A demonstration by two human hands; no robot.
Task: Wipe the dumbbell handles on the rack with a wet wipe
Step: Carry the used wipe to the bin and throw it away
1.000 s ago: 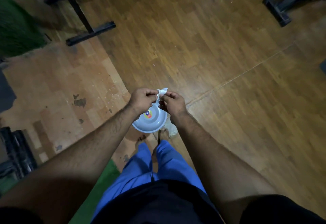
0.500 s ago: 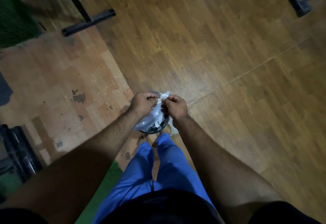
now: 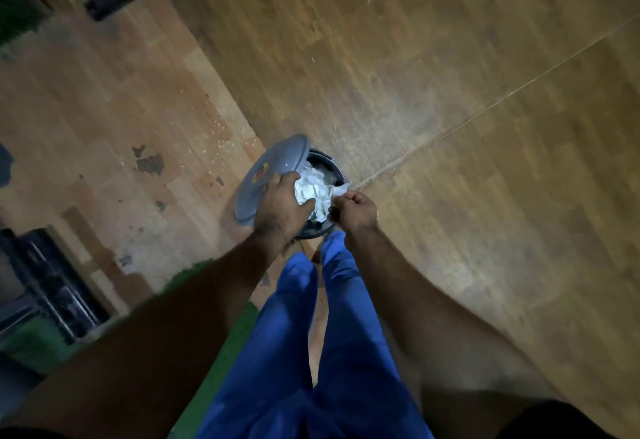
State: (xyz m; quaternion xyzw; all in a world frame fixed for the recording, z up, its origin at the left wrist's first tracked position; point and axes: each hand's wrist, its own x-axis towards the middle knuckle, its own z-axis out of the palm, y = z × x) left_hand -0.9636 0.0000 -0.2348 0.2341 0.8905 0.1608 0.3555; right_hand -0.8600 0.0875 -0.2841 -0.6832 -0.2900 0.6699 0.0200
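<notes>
Pinching wet wipe (image 3: 337, 192) — right fingers (image 3: 341, 201), over bin (image 3: 325, 161).

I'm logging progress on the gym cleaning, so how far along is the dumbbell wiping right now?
Done: the grey lid is off the open bin, gripped by the left hand. In hand: the right hand pinches a white wipe over the crumpled paper inside. Left: no dumbbell handle is being wiped; the dark rack sits apart at left.

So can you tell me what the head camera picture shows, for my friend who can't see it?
A person looks down at a small dark bin on a wooden floor. The left hand holds the grey lid tilted open, and the right hand pinches a white wipe over crumpled white paper inside. Blue trousers show below.
</notes>
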